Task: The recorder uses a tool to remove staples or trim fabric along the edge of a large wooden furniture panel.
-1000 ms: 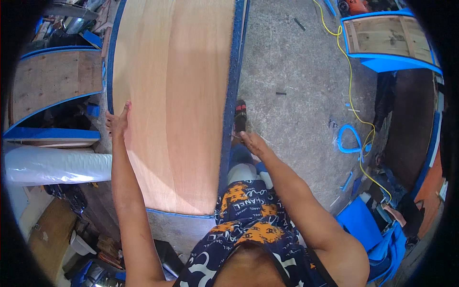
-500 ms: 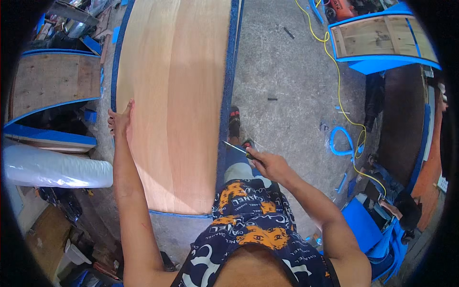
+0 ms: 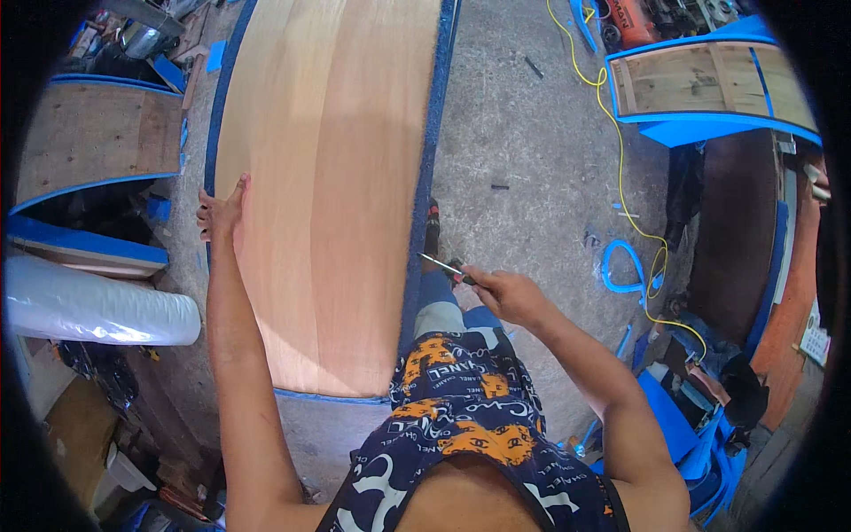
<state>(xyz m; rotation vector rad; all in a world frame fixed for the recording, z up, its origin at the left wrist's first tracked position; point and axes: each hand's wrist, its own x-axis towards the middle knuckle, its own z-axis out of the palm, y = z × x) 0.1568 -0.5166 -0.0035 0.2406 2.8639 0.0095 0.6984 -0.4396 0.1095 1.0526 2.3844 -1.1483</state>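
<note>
A long pale plywood panel [image 3: 319, 222] edged with dark blue fuzzy trim [image 3: 426, 151] stands in front of me. My left hand [image 3: 222, 209] grips its left edge, thumb on the wood and fingers curled over the side. My right hand [image 3: 498, 288], beside the right edge, is closed on the dark handle of a screwdriver [image 3: 438, 264] with a long metal shaft. Its tip is at the trim; whether it touches cannot be told. My shoe and leg show beside the panel, partly hidden by it.
Blue-edged boards [image 3: 97, 142] and a white plastic-wrapped roll [image 3: 102, 306] lie left. At right are a framed board [image 3: 674, 80], a yellow hose [image 3: 625, 177], a blue loop [image 3: 620, 284] and leaning panels [image 3: 736, 230]. An orange machine [image 3: 629, 22] sits at the back right.
My right hand has turned and risen a little from where it was one second ago, bringing the screwdriver's shaft into view, pointed at the trim. My left hand still grips the edge, slightly farther up.
</note>
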